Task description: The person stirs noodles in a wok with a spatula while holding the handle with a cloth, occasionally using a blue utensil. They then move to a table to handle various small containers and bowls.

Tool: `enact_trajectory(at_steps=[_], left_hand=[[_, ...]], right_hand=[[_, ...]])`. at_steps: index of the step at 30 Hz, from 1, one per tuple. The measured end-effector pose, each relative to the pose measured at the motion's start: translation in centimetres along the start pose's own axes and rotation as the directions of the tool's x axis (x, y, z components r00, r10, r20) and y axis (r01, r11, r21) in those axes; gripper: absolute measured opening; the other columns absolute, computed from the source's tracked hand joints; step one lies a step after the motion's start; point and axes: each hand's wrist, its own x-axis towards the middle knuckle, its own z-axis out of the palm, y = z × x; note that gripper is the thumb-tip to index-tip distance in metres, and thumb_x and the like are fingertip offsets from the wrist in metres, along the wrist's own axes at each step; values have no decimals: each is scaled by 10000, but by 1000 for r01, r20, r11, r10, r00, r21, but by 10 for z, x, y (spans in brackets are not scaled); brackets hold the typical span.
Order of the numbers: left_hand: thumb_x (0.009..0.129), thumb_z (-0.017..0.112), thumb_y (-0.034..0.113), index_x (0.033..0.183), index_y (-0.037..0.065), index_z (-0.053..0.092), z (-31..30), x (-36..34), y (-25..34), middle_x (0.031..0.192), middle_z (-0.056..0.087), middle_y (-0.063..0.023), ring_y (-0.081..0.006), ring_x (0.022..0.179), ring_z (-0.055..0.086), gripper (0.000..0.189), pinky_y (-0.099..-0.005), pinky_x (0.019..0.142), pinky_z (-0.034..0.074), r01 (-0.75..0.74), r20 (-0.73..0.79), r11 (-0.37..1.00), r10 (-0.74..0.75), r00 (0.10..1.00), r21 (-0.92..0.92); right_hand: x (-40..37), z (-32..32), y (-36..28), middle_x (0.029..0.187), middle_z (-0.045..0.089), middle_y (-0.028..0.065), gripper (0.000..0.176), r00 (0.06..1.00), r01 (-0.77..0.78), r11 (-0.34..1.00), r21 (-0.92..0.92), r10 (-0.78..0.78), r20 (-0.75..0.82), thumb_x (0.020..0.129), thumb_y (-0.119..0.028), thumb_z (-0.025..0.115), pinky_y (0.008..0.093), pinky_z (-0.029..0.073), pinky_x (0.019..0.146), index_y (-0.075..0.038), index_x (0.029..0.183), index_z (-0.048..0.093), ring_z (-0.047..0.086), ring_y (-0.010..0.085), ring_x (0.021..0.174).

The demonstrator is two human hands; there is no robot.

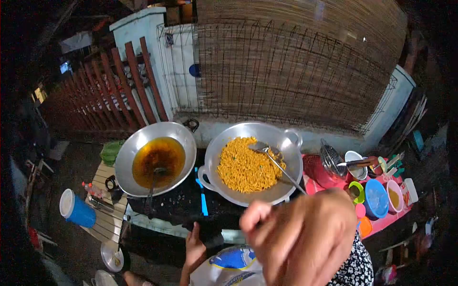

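Note:
My right hand (307, 233) is raised close to the camera, large and slightly blurred, its fingers curled closed. What it holds, if anything, is hidden on its far side. Behind it, a metal spatula (281, 168) leans in a wok (245, 129) of yellow fried noodles (245, 167); the end of its handle disappears behind my hand. My left hand (194, 248) is low, near the front edge of the dark stove (176, 205), a finger stretched upward and nothing visible in it. To the left, a second wok (125, 148) contains brown oil (160, 157) and a dark-handled utensil (151, 188).
At right, a pink-covered table (317, 164) carries a strainer (330, 157), a blue tub (376, 200) and several bowls. A blue container (78, 209) with a white lid stands on the slatted bench (107, 224) at left. Wire fencing (276, 71) rises behind the stove.

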Motion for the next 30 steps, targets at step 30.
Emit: enact_trajectory(at_steps=[30], left_hand=[[896,315,402,1351,158,117,66,-82,86,1294,301,-11,-125,1184,298,553,-282,976,247,-236,407,794,511,757,-560]], right_hand=[[-56,111,198,660,528,-5,236,594,-508,854,114,443,-672,709,-160,682,233,401,554,-31,811,513,473,57,614]])
